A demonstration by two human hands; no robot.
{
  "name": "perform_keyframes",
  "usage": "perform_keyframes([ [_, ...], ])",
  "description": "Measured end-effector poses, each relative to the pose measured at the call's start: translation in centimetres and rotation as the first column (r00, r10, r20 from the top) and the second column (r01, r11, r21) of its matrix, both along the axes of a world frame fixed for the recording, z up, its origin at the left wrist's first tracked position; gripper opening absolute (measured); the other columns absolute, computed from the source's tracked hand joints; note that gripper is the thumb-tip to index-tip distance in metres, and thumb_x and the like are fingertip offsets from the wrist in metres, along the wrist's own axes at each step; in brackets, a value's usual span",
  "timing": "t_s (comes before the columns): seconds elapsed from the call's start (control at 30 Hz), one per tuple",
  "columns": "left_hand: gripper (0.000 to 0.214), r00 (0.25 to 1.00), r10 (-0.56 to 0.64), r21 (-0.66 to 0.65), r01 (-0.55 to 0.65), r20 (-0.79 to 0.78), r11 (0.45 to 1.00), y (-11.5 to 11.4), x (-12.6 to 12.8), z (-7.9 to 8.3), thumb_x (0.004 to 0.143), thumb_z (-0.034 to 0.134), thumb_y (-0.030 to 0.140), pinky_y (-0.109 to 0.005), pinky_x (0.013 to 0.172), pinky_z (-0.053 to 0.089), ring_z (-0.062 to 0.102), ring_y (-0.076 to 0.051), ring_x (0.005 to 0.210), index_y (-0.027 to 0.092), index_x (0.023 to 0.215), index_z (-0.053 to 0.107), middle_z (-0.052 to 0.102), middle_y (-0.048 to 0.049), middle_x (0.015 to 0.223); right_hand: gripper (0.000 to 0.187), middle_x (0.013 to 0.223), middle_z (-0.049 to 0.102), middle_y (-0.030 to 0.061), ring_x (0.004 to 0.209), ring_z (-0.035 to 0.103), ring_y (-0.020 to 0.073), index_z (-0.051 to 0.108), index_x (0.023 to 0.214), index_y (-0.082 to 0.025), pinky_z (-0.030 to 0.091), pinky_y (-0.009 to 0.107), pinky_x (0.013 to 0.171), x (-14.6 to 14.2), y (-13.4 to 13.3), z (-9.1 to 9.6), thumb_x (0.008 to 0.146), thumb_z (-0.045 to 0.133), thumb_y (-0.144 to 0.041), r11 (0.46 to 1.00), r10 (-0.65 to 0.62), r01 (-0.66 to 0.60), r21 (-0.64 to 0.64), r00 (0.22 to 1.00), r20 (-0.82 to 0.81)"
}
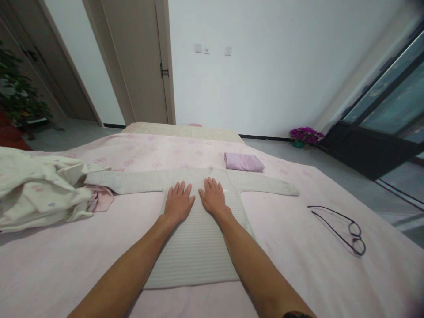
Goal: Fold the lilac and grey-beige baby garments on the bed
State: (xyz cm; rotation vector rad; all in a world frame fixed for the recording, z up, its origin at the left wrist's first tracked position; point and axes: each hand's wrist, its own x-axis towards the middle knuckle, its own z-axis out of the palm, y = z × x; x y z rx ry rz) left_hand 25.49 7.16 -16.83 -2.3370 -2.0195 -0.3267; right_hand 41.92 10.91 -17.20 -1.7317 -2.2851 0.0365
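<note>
Left hand, right hand lie flat (palms down).

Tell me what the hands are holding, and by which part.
Nothing is gripped. The left hand and the right hand lie flat, palms down, fingers open, on the upper chest of the cream sweater spread on the bed.

No lettering, label, brand, number or sign can be read anywhere in view. The ribbed cream knit sweater is plain weave, and the pale pink flower-print bed sheet under it carries blossoms only. The small white wall switch plates are too small to tell any marking.
</note>
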Motion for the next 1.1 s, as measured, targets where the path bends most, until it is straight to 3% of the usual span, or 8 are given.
perform_keyframes([
  [0.2,0.058,0.999,-0.019,0.035,0.021,-0.05,0.999,-0.7,-1.9,0.2,0.099,0.033,0.048,-0.047,0.117,0.019,0.029,-0.031,0.145,0.02,0.149,0.039,0.035,-0.0141,0.157,0.06,0.159,0.029,0.0125,0.147,0.023,0.027,0.035,0.15,-0.013,0.014,0.046,0.117,6.6,-0.1,0.7,0.101,0.028,-0.047,1.0,-0.031,0.031,-0.003,0.995,0.098],
  [0.33,0.057,0.997,-0.045,0.028,0.047,-0.056,0.998,-1.1,-2.6,0.3,0.099,0.035,0.047,-0.046,0.117,0.02,0.03,-0.03,0.145,0.019,0.149,0.04,0.035,-0.0134,0.157,0.057,0.158,0.032,0.0123,0.146,0.025,0.0259,0.037,0.149,-0.013,0.015,0.045,0.118,9.3,-0.4,0.6,0.101,0.029,-0.044,0.999,-0.033,0.03,0.023,0.991,0.126],
  [0.8,0.055,0.989,-0.135,0.032,0.137,-0.06,0.99,-3.1,-6.4,0.0,0.099,0.038,0.047,-0.047,0.117,0.023,0.029,-0.026,0.146,0.023,0.148,0.042,0.034,-0.0103,0.158,0.049,0.154,0.041,0.0079,0.144,0.031,0.0229,0.045,0.145,-0.018,0.023,0.046,0.117,13.3,-0.2,-0.1,0.101,0.029,-0.031,0.998,-0.035,0.032,0.051,0.997,0.063],
  [1.1,0.055,0.991,-0.129,0.032,0.13,-0.037,0.991,-3.2,-6.4,0.2,0.098,0.039,0.045,-0.048,0.117,0.023,0.03,-0.027,0.146,0.022,0.148,0.043,0.035,-0.0113,0.157,0.049,0.153,0.042,0.0076,0.143,0.033,0.0225,0.047,0.144,-0.019,0.023,0.045,0.118,13.7,0.0,0.0,0.101,0.03,-0.035,0.999,-0.021,0.019,0.042,0.999,0.027],
])
